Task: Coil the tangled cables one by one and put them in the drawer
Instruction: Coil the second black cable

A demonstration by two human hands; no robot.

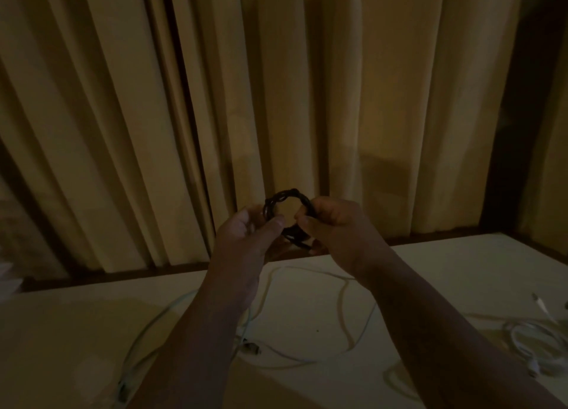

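Head view: both hands' fingers (278,221) pinch a round, twisted black cable coil (287,197).

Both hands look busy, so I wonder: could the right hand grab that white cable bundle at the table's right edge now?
Probably not yet: the right hand and left hand both grip the dark coiled cable. Nothing seems to block the way to the white cable bundle once it lets go.

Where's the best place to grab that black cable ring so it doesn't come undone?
Probably pinch the black cable ring across its bundled strands on opposite sides, coming in sideways, as the left hand and right hand do. It is a small hoop with an open middle.
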